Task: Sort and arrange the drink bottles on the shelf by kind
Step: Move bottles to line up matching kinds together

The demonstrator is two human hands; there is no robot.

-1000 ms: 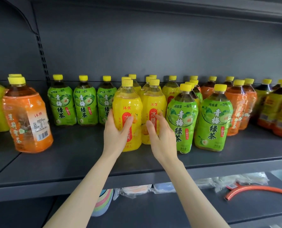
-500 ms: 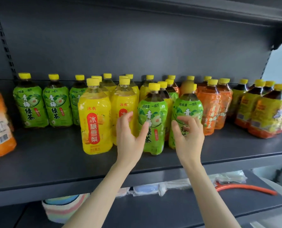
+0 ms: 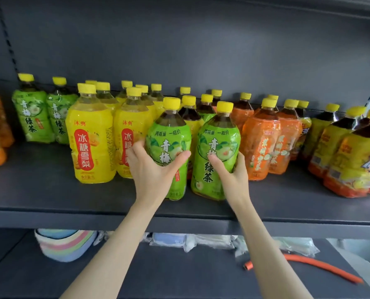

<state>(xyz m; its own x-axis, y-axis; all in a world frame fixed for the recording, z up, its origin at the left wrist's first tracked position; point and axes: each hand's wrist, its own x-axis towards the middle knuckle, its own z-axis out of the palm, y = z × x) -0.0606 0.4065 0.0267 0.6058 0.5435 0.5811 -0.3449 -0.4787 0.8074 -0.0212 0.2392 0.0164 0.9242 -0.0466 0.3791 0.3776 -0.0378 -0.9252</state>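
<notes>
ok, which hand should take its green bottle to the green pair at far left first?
Probably left. The left hand grips the left green bottle, nearer the green pair; the right hand grips the right green bottle beside the orange bottles, and would need to reach across.

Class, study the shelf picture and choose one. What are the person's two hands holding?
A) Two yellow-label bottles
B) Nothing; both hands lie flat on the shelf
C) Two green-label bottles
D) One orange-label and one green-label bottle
C: the left hand grips the left green-label bottle and the right hand grips the right green-label bottle, side by side at the front of the shelf.
</notes>
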